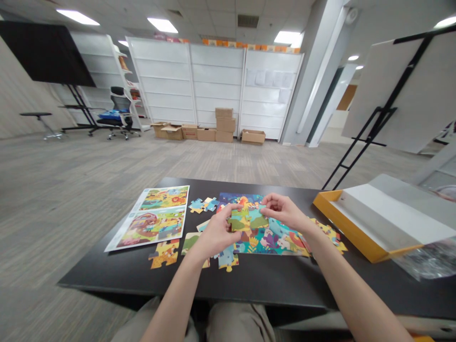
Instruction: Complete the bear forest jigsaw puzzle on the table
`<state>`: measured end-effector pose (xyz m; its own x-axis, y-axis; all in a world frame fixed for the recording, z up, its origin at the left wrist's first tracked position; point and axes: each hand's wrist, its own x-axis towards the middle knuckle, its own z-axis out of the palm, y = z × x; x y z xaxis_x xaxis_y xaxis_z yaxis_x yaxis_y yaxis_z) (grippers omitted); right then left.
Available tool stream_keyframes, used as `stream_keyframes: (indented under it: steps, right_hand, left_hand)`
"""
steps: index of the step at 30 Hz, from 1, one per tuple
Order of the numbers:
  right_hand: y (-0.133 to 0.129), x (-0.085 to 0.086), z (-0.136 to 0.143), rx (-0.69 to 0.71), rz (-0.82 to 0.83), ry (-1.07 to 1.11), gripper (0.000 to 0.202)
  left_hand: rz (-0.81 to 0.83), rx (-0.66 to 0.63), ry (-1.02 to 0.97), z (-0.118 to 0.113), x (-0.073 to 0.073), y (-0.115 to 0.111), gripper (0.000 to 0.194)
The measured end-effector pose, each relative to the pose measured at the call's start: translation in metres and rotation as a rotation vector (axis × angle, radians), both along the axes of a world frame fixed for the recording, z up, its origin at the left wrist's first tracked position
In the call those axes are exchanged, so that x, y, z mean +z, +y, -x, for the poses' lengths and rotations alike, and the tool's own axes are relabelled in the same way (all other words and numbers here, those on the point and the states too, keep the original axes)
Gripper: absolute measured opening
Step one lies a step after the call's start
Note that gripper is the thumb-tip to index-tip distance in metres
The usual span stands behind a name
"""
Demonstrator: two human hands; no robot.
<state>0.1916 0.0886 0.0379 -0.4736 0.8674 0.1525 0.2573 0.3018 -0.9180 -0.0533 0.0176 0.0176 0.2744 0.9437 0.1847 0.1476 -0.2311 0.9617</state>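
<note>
Just above the table, I hold a small joined group of green, yellow and blue jigsaw pieces (pixel 245 220) in front of me. My left hand (pixel 221 230) grips its left side between thumb and fingers. The fingers of my right hand (pixel 283 210) are pinched at its upper right edge, on a light blue part. Beneath lies a completed sea-life puzzle picture (pixel 270 244), partly covered by my hands. Loose jigsaw pieces (pixel 165 253) lie to the left, with more blue and yellow pieces (pixel 204 204) behind and others (pixel 329 232) beyond my right forearm.
A printed picture sheet (pixel 160 218) lies at the left of the black table (pixel 128 275). An open yellow box (pixel 356 232) with clear plastic wrap (pixel 427 260) sits on the right. An easel board (pixel 395 95) stands beyond; cardboard boxes (pixel 224 126) are by the far shelves.
</note>
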Motion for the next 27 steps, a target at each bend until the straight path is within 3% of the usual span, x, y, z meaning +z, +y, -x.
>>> stream_keyframes:
  steps: [16,27]
  right_hand:
    - [-0.002,-0.001,-0.001,-0.006,-0.031,-0.027,0.043]
    - [-0.005,0.002,0.002,-0.007,-0.043,-0.038,0.043]
  left_hand:
    - [0.045,-0.058,-0.089,-0.002,0.0,0.0,0.059]
    - [-0.025,0.2,0.001,-0.012,-0.004,0.009,0.035]
